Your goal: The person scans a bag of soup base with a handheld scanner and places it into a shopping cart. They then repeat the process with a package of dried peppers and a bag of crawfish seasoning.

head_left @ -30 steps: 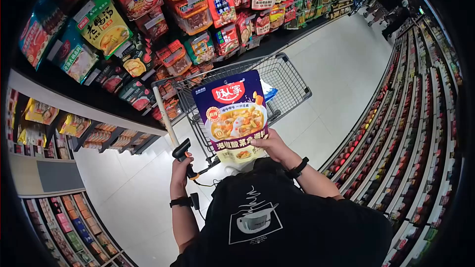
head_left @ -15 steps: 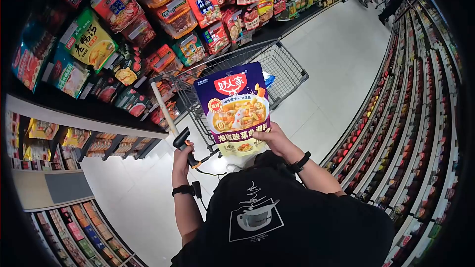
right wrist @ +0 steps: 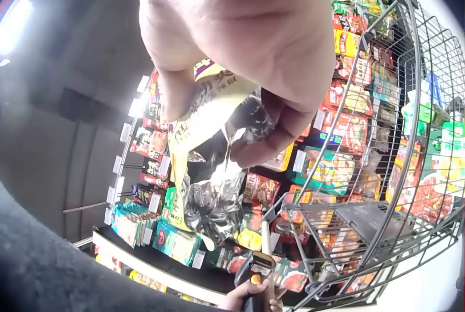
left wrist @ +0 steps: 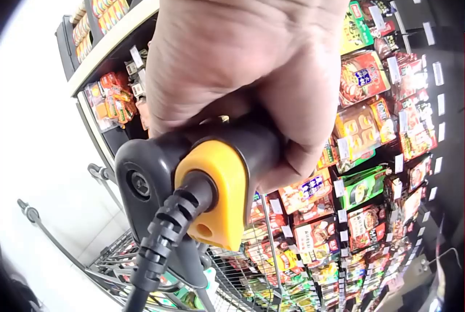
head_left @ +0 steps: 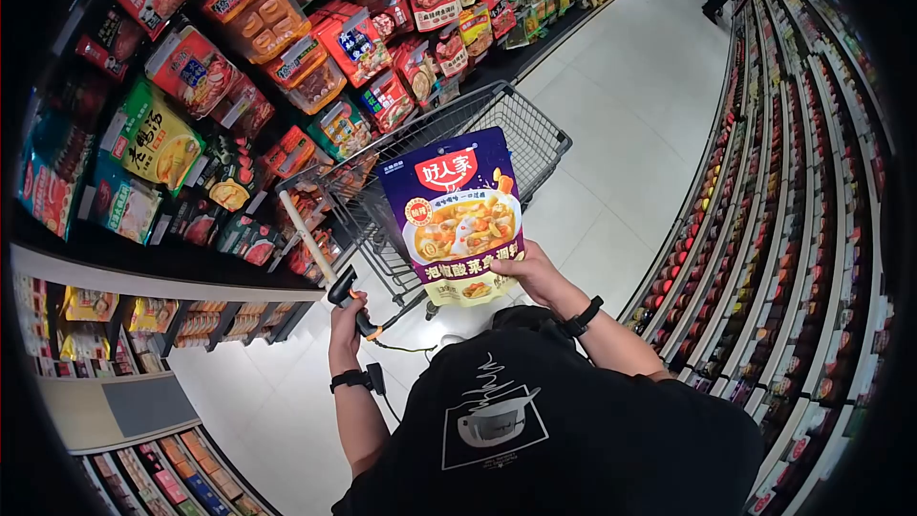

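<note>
In the head view, my left hand (head_left: 346, 333) grips a black and orange handheld barcode scanner (head_left: 342, 285) to the left of the pouch. The left wrist view shows fingers wrapped round the grip of the scanner (left wrist: 231, 181), with a ribbed cable leaving its yellow-orange end. My right hand (head_left: 541, 279) pinches the lower right side of a purple seasoning pouch (head_left: 460, 220), thumb across its printed front. The pouch is upright, its front facing the head camera. From the right wrist, the silvery, crinkled back of the pouch (right wrist: 211, 203) appears between thumb and fingers.
A wire shopping cart (head_left: 535, 148) stands behind the pouch, its pale handle (head_left: 304, 234) at the left. Hanging packets (head_left: 153, 139) line the rack on the left. Shelves of jars (head_left: 764, 258) run along the right. Two people are far down the aisle.
The head view has turned, so the rack and cart have shifted left, the rack also downward. Both hands keep their holds. The blue and white packet in the cart is now hidden behind the pouch.
</note>
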Available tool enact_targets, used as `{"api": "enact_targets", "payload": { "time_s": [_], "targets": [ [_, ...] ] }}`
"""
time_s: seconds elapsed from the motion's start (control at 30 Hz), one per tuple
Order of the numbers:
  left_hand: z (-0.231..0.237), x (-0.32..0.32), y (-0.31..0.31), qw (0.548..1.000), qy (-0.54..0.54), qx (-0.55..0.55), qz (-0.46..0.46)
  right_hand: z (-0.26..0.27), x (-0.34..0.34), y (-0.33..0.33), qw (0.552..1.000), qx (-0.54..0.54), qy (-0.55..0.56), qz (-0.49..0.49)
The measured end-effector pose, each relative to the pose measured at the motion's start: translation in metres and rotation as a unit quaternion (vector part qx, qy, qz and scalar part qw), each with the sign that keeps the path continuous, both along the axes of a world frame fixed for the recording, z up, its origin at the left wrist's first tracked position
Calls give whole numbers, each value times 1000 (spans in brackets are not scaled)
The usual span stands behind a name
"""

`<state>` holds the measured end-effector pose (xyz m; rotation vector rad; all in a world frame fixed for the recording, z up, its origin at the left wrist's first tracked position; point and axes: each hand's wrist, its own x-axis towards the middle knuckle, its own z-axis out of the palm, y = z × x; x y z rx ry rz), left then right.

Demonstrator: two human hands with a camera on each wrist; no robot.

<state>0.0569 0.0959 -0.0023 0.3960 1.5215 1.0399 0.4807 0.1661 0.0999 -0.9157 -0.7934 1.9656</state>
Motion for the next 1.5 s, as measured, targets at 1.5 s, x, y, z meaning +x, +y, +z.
{"api": "enact_targets", "payload": {
  "time_s": [1.5],
  "targets": [
    [-7,-34,90,989,127,34,70,-18,137,3,986,-26,20,-162]
  ]
}}
